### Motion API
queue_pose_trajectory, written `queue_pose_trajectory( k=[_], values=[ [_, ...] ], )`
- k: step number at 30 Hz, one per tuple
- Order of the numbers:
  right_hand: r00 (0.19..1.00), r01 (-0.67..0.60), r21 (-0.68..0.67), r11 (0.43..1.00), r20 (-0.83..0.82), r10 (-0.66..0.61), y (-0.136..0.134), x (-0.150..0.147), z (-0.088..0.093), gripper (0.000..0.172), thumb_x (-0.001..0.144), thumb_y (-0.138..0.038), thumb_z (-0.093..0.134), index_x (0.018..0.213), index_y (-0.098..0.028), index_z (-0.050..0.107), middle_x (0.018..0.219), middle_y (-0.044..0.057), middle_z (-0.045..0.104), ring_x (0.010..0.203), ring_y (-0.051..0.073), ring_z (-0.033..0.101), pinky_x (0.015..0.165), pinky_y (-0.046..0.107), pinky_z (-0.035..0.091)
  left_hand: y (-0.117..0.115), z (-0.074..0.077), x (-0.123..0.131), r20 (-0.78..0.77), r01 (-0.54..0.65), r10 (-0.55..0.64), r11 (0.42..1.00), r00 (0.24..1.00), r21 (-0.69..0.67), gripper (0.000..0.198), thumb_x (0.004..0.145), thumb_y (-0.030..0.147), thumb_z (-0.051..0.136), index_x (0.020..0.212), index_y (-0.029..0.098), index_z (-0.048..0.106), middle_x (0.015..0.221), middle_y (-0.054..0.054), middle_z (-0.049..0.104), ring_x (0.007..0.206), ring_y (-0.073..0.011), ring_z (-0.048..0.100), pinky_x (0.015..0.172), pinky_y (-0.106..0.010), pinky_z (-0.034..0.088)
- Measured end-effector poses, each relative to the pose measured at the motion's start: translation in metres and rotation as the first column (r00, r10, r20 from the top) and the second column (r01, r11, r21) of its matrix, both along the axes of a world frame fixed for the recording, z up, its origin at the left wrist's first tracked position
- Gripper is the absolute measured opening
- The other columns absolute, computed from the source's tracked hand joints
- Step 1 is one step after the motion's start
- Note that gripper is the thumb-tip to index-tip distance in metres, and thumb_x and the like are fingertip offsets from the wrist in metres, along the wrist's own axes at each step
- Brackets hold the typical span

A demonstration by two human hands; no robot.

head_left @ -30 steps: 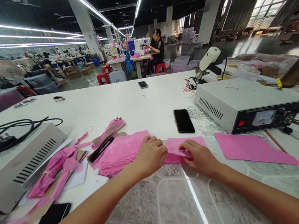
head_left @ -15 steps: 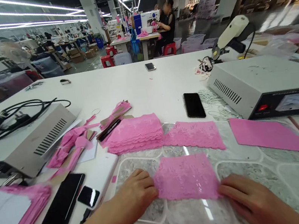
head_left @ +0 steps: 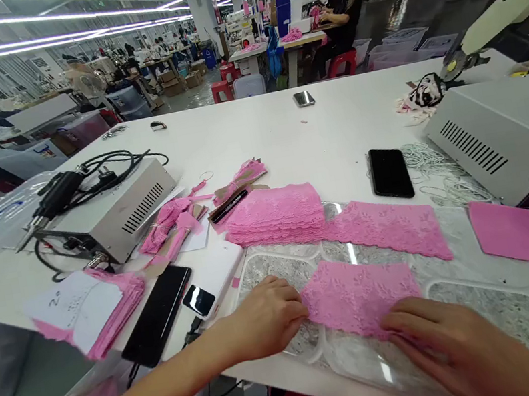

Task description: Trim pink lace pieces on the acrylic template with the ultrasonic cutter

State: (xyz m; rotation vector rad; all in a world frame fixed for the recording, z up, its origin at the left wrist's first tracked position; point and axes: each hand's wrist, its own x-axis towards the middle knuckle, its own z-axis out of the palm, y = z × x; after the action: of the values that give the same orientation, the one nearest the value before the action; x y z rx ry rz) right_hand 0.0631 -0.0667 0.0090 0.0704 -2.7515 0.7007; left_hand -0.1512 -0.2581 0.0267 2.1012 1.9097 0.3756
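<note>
Head view: on the white table (head_left: 235,142), the bare left hand (head_left: 267,316) has its fingers drawn narrow at the left edge of a single pink floral-lace piece (head_left: 356,291) — whether they pinch it, I cannot tell. Farther off sits a layered stack of pink scalloped lace (head_left: 272,217). The piece lies near the person, on a glossy grey panelled sheet (head_left: 490,305). At its near right corner, the bare right hand's (head_left: 440,337) fingers seem to hold the lace. The step looks like spreading and positioning — the next move calls for light, even tension, avoiding creases.
</note>
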Motion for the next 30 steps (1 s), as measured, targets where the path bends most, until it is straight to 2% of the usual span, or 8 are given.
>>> queue_pose_trajectory(
  k=[5, 9, 16, 24, 30],
  values=[
    [0.978, -0.048, -0.189, 0.981, 0.193, 0.085, -0.032, -0.053, 0.0, 0.015, 0.088, -0.019, 0.051, 0.085, -0.022, 0.066, 0.075, 0.003, 0.067, 0.063, 0.015, 0.062, 0.057, 0.027, 0.045, -0.004, -0.012, -0.001, 0.03, -0.045, 0.044, 0.998, 0.999, 0.04, 0.017, 0.096, 0.016, 0.054, 0.088, 0.017, 0.068, 0.081, -0.003, 0.07, 0.08, -0.016, 0.063, 0.081, -0.028, 0.043],
    [0.964, -0.025, -0.239, 0.971, 0.251, 0.086, -0.042, -0.072, -0.009, 0.011, 0.085, -0.02, 0.054, 0.078, -0.02, 0.063, 0.07, 0.002, 0.064, 0.059, 0.014, 0.056, 0.056, 0.026, 0.038, -0.009, -0.022, 0.0, 0.063, -0.092, 0.086, 0.992, 0.994, 0.086, 0.015, 0.099, 0.022, 0.053, 0.095, 0.018, 0.068, 0.082, -0.002, 0.071, 0.079, -0.0144, 0.064, 0.08, -0.026, 0.045],
    [0.935, 0.037, -0.253, 0.967, 0.35, 0.056, -0.045, -0.078, -0.015, 0.011, 0.08, -0.015, 0.054, 0.071, -0.02, 0.06, 0.063, 0.0, 0.061, 0.056, 0.013, 0.05, 0.054, 0.025, 0.034, -0.019, -0.033, 0.001, 0.107, -0.092, 0.073, 0.98, 0.992, 0.179, 0.025, 0.103, 0.026, 0.043, 0.093, 0.016, 0.064, 0.084, -0.005, 0.07, 0.082, -0.0151, 0.065, 0.084, -0.028, 0.047],
    [0.878, 0.129, -0.412, 0.902, 0.47, 0.089, -0.041, -0.082, -0.011, 0.008, 0.076, -0.016, 0.058, 0.071, -0.019, 0.063, 0.06, -0.001, 0.06, 0.055, 0.012, 0.05, 0.052, 0.023, 0.034, -0.028, -0.037, 0.008, 0.122, -0.13, 0.098, 0.949, 0.988, 0.286, 0.022, 0.102, 0.021, 0.042, 0.092, 0.015, 0.06, 0.095, -0.008, 0.07, 0.085, -0.0168, 0.062, 0.082, -0.03, 0.049],
    [0.861, 0.118, -0.465, 0.877, 0.488, 0.142, -0.038, -0.081, -0.007, 0.014, 0.079, -0.016, 0.051, 0.071, -0.018, 0.062, 0.065, 0.0, 0.062, 0.059, 0.012, 0.05, 0.055, 0.024, 0.034, -0.03, -0.04, 0.009, 0.192, -0.191, 0.134, 0.928, 0.972, 0.321, 0.02, 0.101, 0.021, 0.047, 0.092, 0.014, 0.063, 0.098, -0.009, 0.07, 0.088, -0.0176, 0.064, 0.083, -0.03, 0.052]
  ],
)
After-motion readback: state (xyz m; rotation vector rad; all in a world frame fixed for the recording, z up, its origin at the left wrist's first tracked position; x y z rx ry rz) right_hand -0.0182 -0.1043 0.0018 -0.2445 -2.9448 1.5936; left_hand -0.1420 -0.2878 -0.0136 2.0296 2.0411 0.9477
